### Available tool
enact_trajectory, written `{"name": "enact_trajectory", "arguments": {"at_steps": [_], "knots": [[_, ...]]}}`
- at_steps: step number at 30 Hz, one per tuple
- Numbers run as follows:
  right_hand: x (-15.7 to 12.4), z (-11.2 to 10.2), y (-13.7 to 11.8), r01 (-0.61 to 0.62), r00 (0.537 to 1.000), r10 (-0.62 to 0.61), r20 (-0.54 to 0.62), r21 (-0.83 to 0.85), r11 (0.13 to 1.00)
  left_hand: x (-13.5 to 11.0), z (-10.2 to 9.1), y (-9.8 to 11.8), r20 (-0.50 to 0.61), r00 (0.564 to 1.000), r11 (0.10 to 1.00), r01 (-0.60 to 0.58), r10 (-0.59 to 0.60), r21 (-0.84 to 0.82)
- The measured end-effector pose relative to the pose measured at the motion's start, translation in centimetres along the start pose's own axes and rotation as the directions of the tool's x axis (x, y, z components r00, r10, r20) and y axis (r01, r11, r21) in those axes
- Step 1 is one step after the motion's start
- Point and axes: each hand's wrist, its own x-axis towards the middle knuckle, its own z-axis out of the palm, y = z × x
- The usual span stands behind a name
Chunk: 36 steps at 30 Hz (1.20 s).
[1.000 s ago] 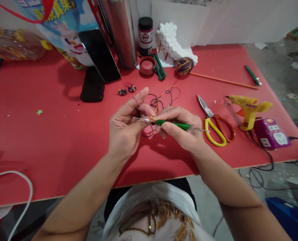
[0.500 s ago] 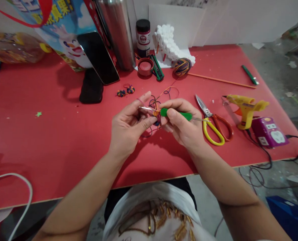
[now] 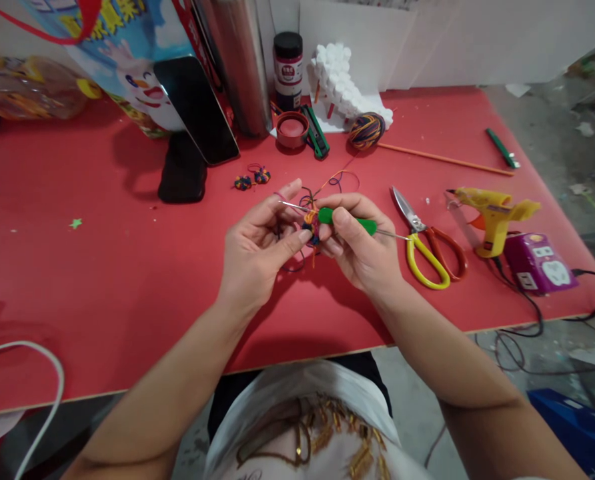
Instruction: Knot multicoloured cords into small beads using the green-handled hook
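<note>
Between thumb and fingers, my left hand (image 3: pixel 257 243) pinches a small multicoloured crochet piece (image 3: pixel 311 229), with yarn running up over the raised index finger. My right hand (image 3: pixel 365 240) is closed around the green handle of a crochet hook (image 3: pixel 326 215). The hook's thin metal shaft points left, just above the crochet piece and across the left fingers. Loose yarn (image 3: pixel 336 180) trails from the work to a multicoloured yarn ball (image 3: pixel 366 131) farther back. Two small crocheted pieces (image 3: pixel 252 177) lie beyond my left hand.
Scissors (image 3: pixel 420 247) lie right of my right hand, near a yellow glue gun (image 3: pixel 492 213) and a purple power box (image 3: pixel 540 263). A phone (image 3: pixel 197 110), steel flask (image 3: pixel 240 67), dark jar (image 3: pixel 288 70) and green cutter (image 3: pixel 316 133) stand or lie at the back. An orange stick (image 3: pixel 447 160) crosses the right side.
The hook's handle has shifted slightly left and its shaft is tilted more, with the tip higher. More of the crochet piece shows between the hands. Both hands keep their holds.
</note>
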Motion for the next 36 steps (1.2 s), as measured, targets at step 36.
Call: {"name": "enact_trajectory", "arguments": {"at_steps": [36], "knots": [[-0.21,-0.38,-0.21,-0.019,0.998,0.018,0.062,0.028,0.999,0.48,-0.39,0.6,-0.06,0.998,0.99,-0.027,0.036,0.136]]}}
